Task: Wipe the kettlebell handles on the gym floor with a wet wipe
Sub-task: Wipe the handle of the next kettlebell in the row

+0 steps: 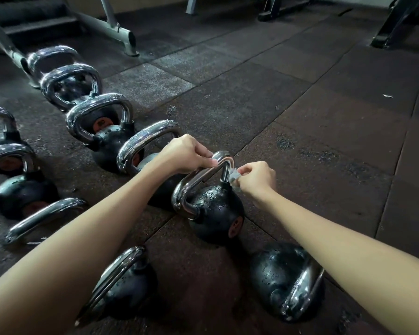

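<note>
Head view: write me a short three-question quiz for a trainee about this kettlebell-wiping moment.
1. True or false: the left hand holds the top of the kettlebell handle.
2. Which holds the wet wipe? A the right hand; B the left hand; C neither.
3. Fill in: the wet wipe touches the kettlebell handle's ___ (top bar or side post).
Key: 1 true; 2 A; 3 side post.

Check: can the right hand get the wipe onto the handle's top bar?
Probably only partly. The left hand grips the handle at its top bar, covering much of it; the right hand, holding the wipe at one leg, has the bare corner free.
</note>
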A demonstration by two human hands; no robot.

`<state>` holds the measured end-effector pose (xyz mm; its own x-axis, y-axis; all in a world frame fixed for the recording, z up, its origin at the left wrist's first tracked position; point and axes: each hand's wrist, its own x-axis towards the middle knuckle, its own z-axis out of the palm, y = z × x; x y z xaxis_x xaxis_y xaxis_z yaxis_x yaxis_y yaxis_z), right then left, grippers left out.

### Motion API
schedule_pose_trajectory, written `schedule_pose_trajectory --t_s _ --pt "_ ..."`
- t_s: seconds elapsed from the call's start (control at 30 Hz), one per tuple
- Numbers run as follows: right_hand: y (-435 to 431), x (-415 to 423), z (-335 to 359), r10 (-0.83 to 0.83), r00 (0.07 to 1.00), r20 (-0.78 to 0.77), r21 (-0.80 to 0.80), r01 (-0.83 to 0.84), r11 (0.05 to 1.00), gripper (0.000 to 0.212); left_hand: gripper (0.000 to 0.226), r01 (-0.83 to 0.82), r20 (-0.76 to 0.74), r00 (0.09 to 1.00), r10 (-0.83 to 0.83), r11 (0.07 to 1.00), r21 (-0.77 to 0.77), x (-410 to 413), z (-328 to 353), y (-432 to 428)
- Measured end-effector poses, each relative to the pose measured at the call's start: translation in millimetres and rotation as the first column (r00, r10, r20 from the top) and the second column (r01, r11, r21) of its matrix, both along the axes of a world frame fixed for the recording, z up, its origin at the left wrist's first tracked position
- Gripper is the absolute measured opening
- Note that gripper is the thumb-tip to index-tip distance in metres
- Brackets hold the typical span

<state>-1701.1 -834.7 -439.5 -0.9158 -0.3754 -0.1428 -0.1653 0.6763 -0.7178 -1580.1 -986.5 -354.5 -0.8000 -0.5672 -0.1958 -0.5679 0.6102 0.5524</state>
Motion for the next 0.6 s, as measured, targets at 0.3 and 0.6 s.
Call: schedule_pose_trajectory --t_s 0.3,0.6 --pt "-12.7 1.0 18.9 -0.043 0.995 -0.095 -0.219 0.021 0.975 0.013 0.027 -0.045 -0.047 0.997 0.053 0.986 0.161 -6.2 -7.8 -15.2" --pt "-28.4 5.7 17.4 -0.064 0.998 0.008 -0.309 0.063 0.949 0.02 0.027 -0.058 -0.103 0.991 0.082 0.975 0.215 2.1 -20.3 -33.0"
